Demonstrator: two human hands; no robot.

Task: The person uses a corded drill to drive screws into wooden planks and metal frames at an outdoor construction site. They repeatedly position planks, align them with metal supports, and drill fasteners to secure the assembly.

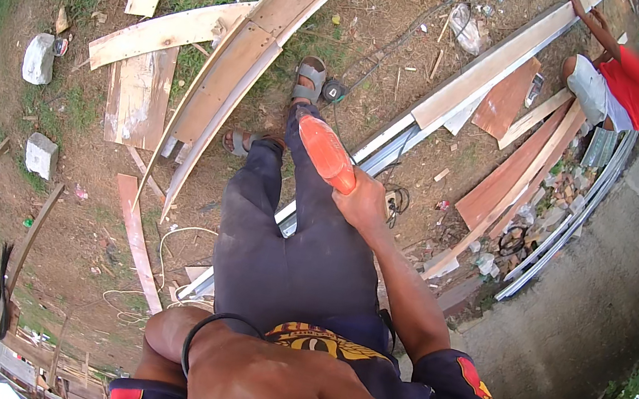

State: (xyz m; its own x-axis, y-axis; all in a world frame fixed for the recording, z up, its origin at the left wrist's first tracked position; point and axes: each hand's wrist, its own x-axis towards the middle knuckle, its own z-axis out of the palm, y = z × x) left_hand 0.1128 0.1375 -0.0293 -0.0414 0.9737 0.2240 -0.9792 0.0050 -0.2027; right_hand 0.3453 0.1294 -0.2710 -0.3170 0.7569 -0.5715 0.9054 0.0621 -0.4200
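Note:
My right hand [362, 203] is wrapped around an orange power drill [327, 153], held in front of my right thigh and pointing towards the ground near my feet. Close to the camera, my left hand [305, 397] fills the bottom of the view, with a black band [202, 332] around its wrist. Its fingers are blurred and cut off by the frame, so what they do is hidden. Beside my sandalled foot lies a small round black tool [334, 92]. Left of my legs stands a long plywood-and-board assembly [226, 76].
Another person in a red shirt [630, 86] crouches at the upper right, a hand on a long board-faced metal channel [465, 87]. Plywood offcuts [507, 174], cables [398, 203] and metal strips [569, 222] lie alongside a concrete strip [621, 250]. White blocks [41, 155] sit at left.

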